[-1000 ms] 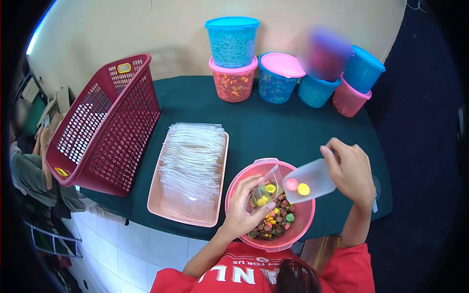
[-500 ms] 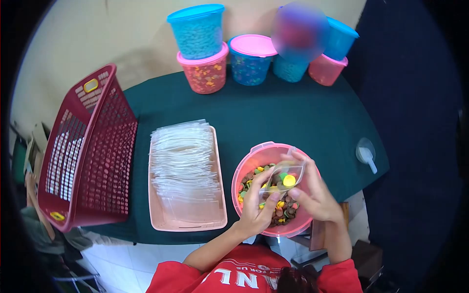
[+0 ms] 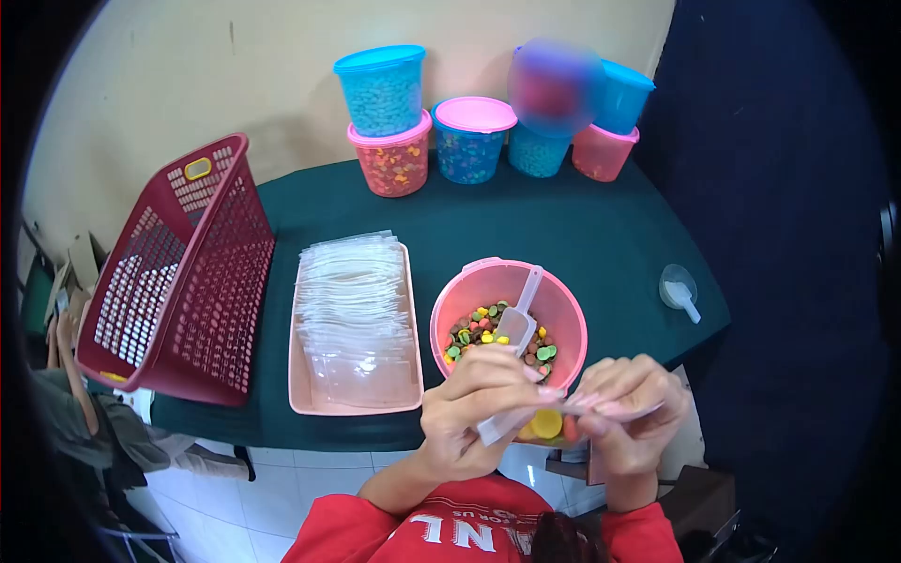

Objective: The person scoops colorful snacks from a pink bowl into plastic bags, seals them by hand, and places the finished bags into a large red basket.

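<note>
My left hand [image 3: 472, 410] and my right hand [image 3: 631, 415] both pinch the top edge of a small clear plastic bag [image 3: 545, 425], just in front of the pink bucket's near side. Yellow and orange round candies show through the bag below my fingers. The pink bucket [image 3: 564, 302] holds loose brown, green, yellow and orange candies [image 3: 476, 330]. Resting in it is a clear scoop [image 3: 528, 298], its handle leaning on the far rim. To the left, a pale pink tray [image 3: 377, 410] holds a long row of flat clear bags [image 3: 352, 291].
A tall maroon basket [image 3: 214, 281] stands at the left. Lidded blue tubs [image 3: 380, 91] and pink tubs [image 3: 392, 164] are stacked along the wall; one spot there is blurred. A small clear cup [image 3: 678, 286] with a white scoop sits near the right edge. Another person's arm [image 3: 70, 352] appears far left.
The bag has come down from over the bucket toward my body, and both hands now pinch its top edge instead of holding its mouth apart. The scoop in the bucket has come into view.
</note>
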A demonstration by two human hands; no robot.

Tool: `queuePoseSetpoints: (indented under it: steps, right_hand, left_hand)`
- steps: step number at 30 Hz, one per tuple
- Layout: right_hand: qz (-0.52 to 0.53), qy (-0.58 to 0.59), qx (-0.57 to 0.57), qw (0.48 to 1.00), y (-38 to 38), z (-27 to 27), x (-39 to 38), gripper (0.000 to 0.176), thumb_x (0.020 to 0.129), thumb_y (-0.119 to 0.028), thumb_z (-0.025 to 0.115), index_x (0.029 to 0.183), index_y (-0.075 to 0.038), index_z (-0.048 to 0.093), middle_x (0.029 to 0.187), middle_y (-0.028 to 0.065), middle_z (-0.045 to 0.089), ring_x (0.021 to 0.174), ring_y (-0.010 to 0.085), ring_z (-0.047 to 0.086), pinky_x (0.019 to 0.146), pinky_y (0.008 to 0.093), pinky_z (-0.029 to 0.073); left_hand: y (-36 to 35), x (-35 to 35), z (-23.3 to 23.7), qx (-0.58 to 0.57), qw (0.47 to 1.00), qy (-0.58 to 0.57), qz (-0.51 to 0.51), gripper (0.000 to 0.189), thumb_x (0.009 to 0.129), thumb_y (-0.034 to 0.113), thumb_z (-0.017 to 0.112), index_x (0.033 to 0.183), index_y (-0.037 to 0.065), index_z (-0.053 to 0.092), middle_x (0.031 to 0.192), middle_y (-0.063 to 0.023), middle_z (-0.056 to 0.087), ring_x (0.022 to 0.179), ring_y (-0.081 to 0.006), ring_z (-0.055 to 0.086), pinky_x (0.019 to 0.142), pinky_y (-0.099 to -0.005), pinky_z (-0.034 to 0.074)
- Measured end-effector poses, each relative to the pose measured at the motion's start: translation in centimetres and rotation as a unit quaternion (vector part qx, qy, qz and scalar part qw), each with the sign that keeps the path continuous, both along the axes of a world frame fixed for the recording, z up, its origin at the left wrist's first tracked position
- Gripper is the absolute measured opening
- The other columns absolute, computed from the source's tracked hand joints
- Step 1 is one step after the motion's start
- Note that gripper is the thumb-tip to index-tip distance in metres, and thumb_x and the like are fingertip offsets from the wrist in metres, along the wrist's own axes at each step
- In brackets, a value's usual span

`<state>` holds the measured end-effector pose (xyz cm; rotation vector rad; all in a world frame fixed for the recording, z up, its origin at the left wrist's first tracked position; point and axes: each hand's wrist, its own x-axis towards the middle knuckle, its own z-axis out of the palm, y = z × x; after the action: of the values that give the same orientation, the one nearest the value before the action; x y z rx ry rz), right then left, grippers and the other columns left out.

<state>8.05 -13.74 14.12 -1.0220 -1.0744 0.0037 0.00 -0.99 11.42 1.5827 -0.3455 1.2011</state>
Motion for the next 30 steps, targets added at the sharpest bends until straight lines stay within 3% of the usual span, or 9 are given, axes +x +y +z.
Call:
queuePoseSetpoints:
  steps: [5,7,13,16,19,21,23,27,30]
  right_hand:
    - [0.088,-0.01,-0.146,0.985,-4.2,-0.4,-1.5,0.023,0.068,-0.005,0.065,0.089,0.005,0.062,0.082,0.0155,0.063,0.072,0.0193,0.062,0.064,0.0267,0.049]
    - [0.127,0.03,-0.186,0.974,-5.2,-0.8,-2.1,0.021,0.071,-0.005,0.062,0.088,0.006,0.062,0.083,0.016,0.063,0.071,0.019,0.061,0.064,0.0269,0.049]
    - [0.17,0.024,-0.237,0.956,-5.5,-5.4,-3.1,0.016,0.072,0.0,0.059,0.086,0.005,0.063,0.08,0.0163,0.063,0.069,0.019,0.061,0.063,0.0281,0.049]
    - [0.186,0.023,-0.196,0.963,-4.0,-7.5,-5.0,0.012,0.071,0.002,0.059,0.082,0.003,0.064,0.076,0.0151,0.063,0.067,0.018,0.061,0.062,0.0265,0.048]
    - [0.176,-0.028,-0.158,0.971,-2.1,-9.0,-7.8,0.008,0.07,0.002,0.06,0.077,0.003,0.064,0.073,0.0141,0.063,0.064,0.0168,0.06,0.058,0.0243,0.047]
    - [0.179,-0.02,-0.149,0.972,-1.2,-9.2,-9.7,0.006,0.069,0.003,0.061,0.074,0.002,0.064,0.07,0.0135,0.063,0.06,0.0163,0.06,0.055,0.0233,0.046]
    - [0.193,-0.016,-0.173,0.966,-0.5,-8.6,-11.2,0.005,0.068,0.002,0.061,0.073,0.002,0.064,0.067,0.0114,0.063,0.056,0.0144,0.059,0.051,0.0217,0.045]
    - [0.227,-0.058,-0.189,0.954,1.4,-7.6,-14.3,0.005,0.068,0.0,0.063,0.073,0.0,0.065,0.064,0.0089,0.062,0.053,0.0131,0.059,0.049,0.0201,0.043]
    - [0.285,-0.086,-0.18,0.938,3.9,-7.8,-17.6,0.005,0.069,-0.003,0.063,0.073,0.0,0.064,0.063,0.0094,0.062,0.053,0.0119,0.057,0.046,0.0199,0.039]
  left_hand:
    - [-3.6,-3.8,-0.6,-0.034,0.996,0.069,-0.039,0.016,0.071,-0.002,0.061,0.087,0.001,0.062,0.079,-0.0104,0.06,0.077,-0.0207,0.058,0.078,-0.0356,0.043]
    - [-5.3,-4.9,-2.2,-0.199,0.973,0.11,-0.027,0.014,0.08,0.012,0.056,0.083,-0.001,0.06,0.072,-0.0113,0.059,0.073,-0.0222,0.058,0.077,-0.0404,0.044]
    - [-7.0,-9.9,-5.4,-0.242,0.958,0.148,0.034,0.008,0.077,-0.002,0.054,0.083,-0.004,0.059,0.08,-0.0161,0.061,0.08,-0.0251,0.058,0.075,-0.0387,0.045]
    - [-8.0,-12.6,-6.9,-0.16,0.948,0.15,0.23,0.005,0.078,0.002,0.057,0.081,-0.001,0.059,0.084,-0.0139,0.061,0.079,-0.0196,0.058,0.071,-0.0289,0.045]
    - [-8.1,-15.0,-7.8,-0.234,0.915,0.139,0.297,0.005,0.078,0.002,0.057,0.08,-0.002,0.058,0.083,-0.0131,0.061,0.077,-0.0178,0.057,0.07,-0.0279,0.045]
    - [-7.9,-17.2,-7.5,-0.266,0.911,0.14,0.283,0.005,0.079,0.002,0.056,0.08,-0.002,0.058,0.082,-0.0113,0.06,0.077,-0.0147,0.057,0.069,-0.0263,0.044]
    - [-8.0,-19.3,-6.4,-0.342,0.913,0.122,0.184,0.008,0.081,0.005,0.054,0.08,-0.003,0.057,0.08,-0.0088,0.059,0.074,-0.0116,0.055,0.068,-0.0239,0.043]
    - [-7.5,-23.6,-6.6,-0.346,0.905,0.125,0.216,0.012,0.082,0.007,0.054,0.082,-0.004,0.059,0.08,-0.0075,0.058,0.071,-0.0096,0.053,0.063,-0.0202,0.041]
    - [-6.2,-27.3,-6.1,-0.298,0.895,0.125,0.306,0.009,0.081,0.003,0.054,0.08,-0.004,0.06,0.078,-0.0086,0.059,0.069,-0.0101,0.054,0.06,-0.0208,0.041]
